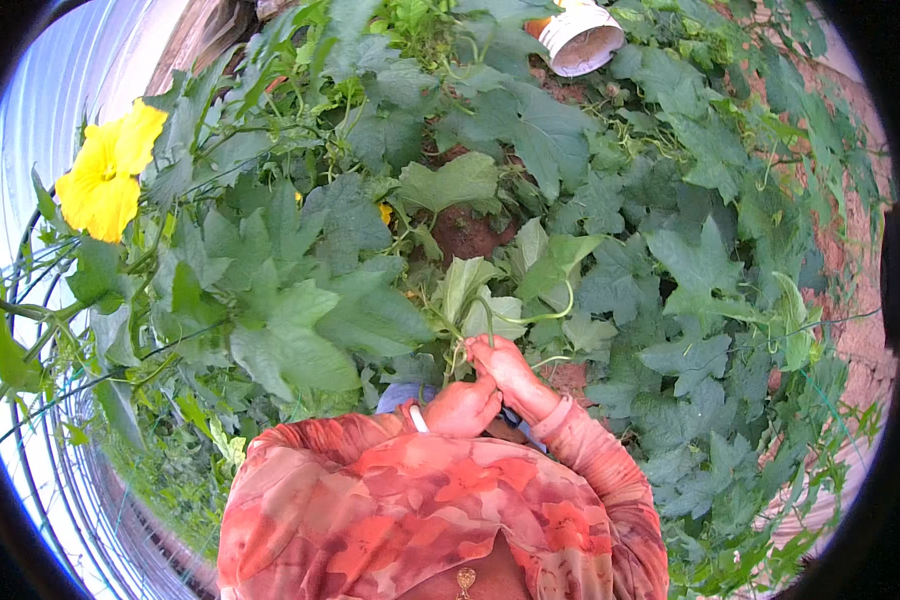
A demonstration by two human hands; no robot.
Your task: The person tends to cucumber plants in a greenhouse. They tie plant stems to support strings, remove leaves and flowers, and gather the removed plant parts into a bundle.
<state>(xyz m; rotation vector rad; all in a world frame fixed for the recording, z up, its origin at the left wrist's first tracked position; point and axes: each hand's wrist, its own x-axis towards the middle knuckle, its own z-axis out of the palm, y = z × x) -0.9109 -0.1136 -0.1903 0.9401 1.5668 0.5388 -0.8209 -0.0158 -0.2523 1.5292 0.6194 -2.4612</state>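
Both my hands meet in front of my chest on a cut or gathered bunch of green vine stems (489, 319) with pale-backed leaves (469, 281). My right hand (511, 375) pinches the stems near its fingertips, and a curling stem (551, 316) leads off to the right. Just below and left, my left hand (461, 409), with a white bangle (418, 418) at its wrist, is curled with its fingers against the right hand. Whether it holds a stem of its own is hidden. Broad lobed leaves (292, 337) spread close on the left.
Dense vines surround me, with bare soil (469, 236) ahead. A white bucket (585, 41) lies tipped at the far right. A large yellow flower (109, 172) hangs at left. Thin wire (817, 324) crosses the right side, before an earthen wall (866, 375).
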